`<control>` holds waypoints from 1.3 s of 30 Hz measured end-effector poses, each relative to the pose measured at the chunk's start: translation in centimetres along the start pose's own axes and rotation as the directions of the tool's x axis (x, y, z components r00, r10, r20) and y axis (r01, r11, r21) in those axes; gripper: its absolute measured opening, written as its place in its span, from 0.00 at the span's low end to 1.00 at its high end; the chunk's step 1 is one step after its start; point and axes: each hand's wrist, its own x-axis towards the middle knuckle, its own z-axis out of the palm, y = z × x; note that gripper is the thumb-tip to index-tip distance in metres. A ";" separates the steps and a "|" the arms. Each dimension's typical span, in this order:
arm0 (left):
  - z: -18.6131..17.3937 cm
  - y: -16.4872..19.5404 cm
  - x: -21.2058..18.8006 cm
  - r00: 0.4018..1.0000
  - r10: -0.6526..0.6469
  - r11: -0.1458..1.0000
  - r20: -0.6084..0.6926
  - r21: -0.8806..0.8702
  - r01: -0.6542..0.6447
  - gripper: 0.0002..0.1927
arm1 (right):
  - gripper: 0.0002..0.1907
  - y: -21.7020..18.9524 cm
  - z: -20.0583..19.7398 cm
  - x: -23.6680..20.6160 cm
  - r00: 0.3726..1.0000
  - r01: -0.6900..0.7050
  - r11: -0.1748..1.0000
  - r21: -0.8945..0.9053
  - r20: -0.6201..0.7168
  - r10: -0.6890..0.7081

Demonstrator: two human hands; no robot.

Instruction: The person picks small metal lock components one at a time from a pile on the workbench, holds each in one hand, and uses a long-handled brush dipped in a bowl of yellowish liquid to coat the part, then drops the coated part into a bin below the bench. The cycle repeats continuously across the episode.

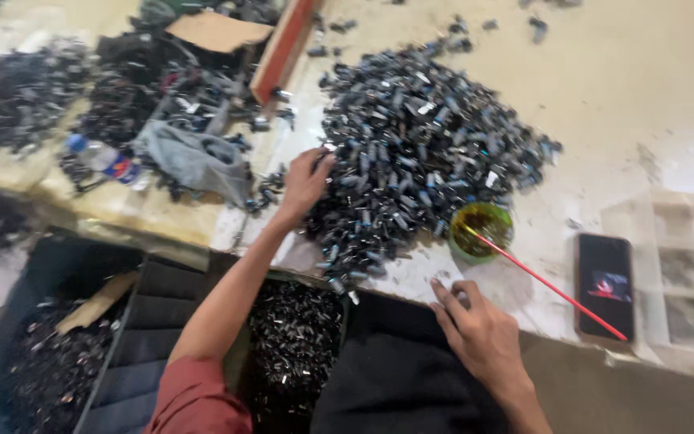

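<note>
Fingers [319, 161] in small cylindrical parts [419, 137]

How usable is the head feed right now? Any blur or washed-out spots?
Head view: motion blur throughout, worst at the left where the dark parts heap smears; the central pile of small parts is soft but readable; strong glare washes out the table at upper right; left hand and right hand reasonably distinct.

Pale worktable [644, 88] with parts heap [423, 137], perhaps glue cup [482, 231], phone [604, 285]

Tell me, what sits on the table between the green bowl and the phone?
In the head view, only a thin red stick crosses that stretch, running from the green bowl past the phone; the table under it is otherwise bare.
</note>
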 end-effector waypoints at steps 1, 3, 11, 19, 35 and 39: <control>-0.1 0.0 -0.2 1.000 -0.002 0.999 -0.001 0.035 0.002 0.20 | 0.19 0.1 -0.2 0.0 1.000 0.014 1.000 0.009 -0.005 -0.014; -0.6 0.3 -0.2 0.989 0.076 0.984 -0.125 0.167 -0.055 0.19 | 0.19 0.6 -0.6 -0.1 0.999 0.039 0.999 0.027 -0.026 -0.038; -1.4 3.2 -13.5 0.902 0.331 0.904 -0.276 0.366 -0.220 0.09 | 0.14 0.8 -0.7 -3.5 0.979 -0.188 0.960 0.206 -0.042 0.201; 2.9 4.2 -23.5 0.949 0.139 0.973 -0.284 0.216 -0.078 0.10 | 0.20 -0.2 -1.0 -3.0 0.991 -0.131 0.990 0.056 0.012 0.131; 1.5 4.2 -22.0 0.927 0.370 0.873 0.060 0.320 -0.369 0.18 | 0.08 -1.9 1.5 -5.0 0.989 -0.098 0.946 0.309 -0.078 0.128; 3.4 6.2 -23.9 0.973 0.159 0.949 -0.168 -0.246 -0.198 0.19 | 0.07 -3.9 1.5 -5.7 0.911 -0.289 0.720 0.631 -0.049 0.409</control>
